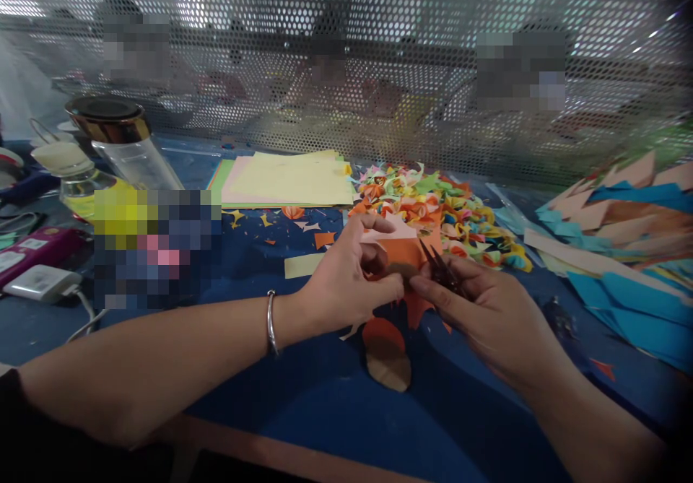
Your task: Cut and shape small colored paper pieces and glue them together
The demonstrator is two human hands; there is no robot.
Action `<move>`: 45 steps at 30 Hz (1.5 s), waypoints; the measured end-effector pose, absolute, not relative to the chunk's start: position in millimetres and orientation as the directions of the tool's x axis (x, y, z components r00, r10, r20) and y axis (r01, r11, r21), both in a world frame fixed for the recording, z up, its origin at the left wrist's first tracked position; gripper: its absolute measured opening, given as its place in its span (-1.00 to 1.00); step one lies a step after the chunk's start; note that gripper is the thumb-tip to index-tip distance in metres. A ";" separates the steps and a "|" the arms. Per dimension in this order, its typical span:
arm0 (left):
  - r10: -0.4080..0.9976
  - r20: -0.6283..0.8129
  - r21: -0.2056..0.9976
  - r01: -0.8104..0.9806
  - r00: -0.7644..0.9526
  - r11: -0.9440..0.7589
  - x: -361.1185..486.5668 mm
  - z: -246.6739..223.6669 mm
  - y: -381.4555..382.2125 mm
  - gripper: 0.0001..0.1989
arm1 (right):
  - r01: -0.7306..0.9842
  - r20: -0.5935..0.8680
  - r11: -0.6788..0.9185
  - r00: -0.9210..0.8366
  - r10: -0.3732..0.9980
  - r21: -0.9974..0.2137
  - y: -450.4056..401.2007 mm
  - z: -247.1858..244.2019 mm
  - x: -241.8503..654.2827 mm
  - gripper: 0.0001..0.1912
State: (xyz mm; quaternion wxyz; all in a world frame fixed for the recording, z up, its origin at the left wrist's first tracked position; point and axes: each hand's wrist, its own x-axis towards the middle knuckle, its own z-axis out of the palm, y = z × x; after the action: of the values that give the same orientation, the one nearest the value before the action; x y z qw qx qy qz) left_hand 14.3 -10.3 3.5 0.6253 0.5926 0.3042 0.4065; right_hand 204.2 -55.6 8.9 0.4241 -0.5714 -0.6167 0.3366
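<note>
- Far left from where I stand, a magenta device [40, 253] and a white charger [42, 283] lie beside a capped bottle [76, 174] and a tall flask [115, 125], probably put there to leave elbow room.
- Next comes a stack of coloured paper [300, 180], pale yellow on top, laid flat behind the hands, likely for easy reach.
- The left hand [346, 277] has thumb and curled fingers together, pinching a small brown paper piece [401, 272], I'd judge to steady its edge.
- On the blue table [238, 389], below the fingers, 1 orange disc [383, 333] and 1 brown disc [390, 370] overlap, outside either grip.
- That brown piece sits between the 2 hands, at the left thumb's tip and right by the right thumb.
- The right hand [487, 299] is closed around dark scissors [441, 270], points up and away from the body, perhaps so the thumb can help with the paper.
- Behind it spreads a heap of curled paper bits [455, 216], near but untouched.
- Far right, blue and peach folded paper [639, 252] fans out, well apart from the fingers.
</note>
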 end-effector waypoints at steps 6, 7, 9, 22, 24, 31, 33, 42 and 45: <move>0.835 -0.098 0.892 -0.324 0.541 0.315 19.6 -5.8 -6.8 -0.54 | 0.423 0.156 0.128 0.032 0.987 -0.897 -54.4 9.4 204.4 -0.41; 0.827 -0.111 0.883 -0.327 0.551 0.336 20.1 -6.6 -7.0 -0.54 | 0.428 0.157 0.130 0.028 0.987 -0.895 -54.3 9.3 204.5 -0.41; 0.822 -0.124 0.873 -0.333 0.555 0.357 20.3 -6.5 -7.6 -0.53 | 0.441 0.155 0.129 0.022 0.988 -0.888 -54.5 8.9 204.7 -0.42; 0.891 -0.162 0.846 -0.406 0.424 0.347 17.4 -4.4 1.6 -0.59 | 0.266 -0.027 -0.015 -0.042 0.999 -0.964 -57.8 0.3 209.8 -0.40; 0.896 -0.157 0.846 -0.412 0.415 0.339 17.7 -4.5 1.9 -0.60 | 0.248 -0.045 -0.035 -0.035 0.998 -0.968 -57.2 0.5 208.6 -0.39; 0.886 -0.147 0.830 -0.432 0.441 0.353 17.7 -2.9 2.3 -0.62 | 0.200 -0.137 -0.125 -0.046 0.989 -0.972 -55.3 -1.1 209.5 -0.38; 0.886 -0.155 0.834 -0.423 0.438 0.355 17.2 -2.5 2.1 -0.63 | 0.200 -0.145 -0.131 -0.055 0.988 -0.971 -55.5 -0.3 209.8 -0.36; 0.857 -0.121 0.863 -0.374 0.501 0.340 17.7 -2.8 -2.9 -0.64 | 0.173 -0.152 -0.140 -0.058 0.987 -0.975 -55.5 3.7 206.3 -0.32; 0.825 -0.095 0.882 -0.336 0.557 0.329 17.7 -4.9 -4.3 -0.63 | 0.163 -0.142 -0.129 -0.069 0.988 -0.978 -55.4 4.4 206.4 -0.34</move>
State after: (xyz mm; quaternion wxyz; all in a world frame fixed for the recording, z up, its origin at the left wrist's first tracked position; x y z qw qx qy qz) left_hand 17.7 -4.3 -4.9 0.7661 0.4378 0.2790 0.3790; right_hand 206.4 -55.4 4.4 0.4033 -0.5505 -0.5224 0.5112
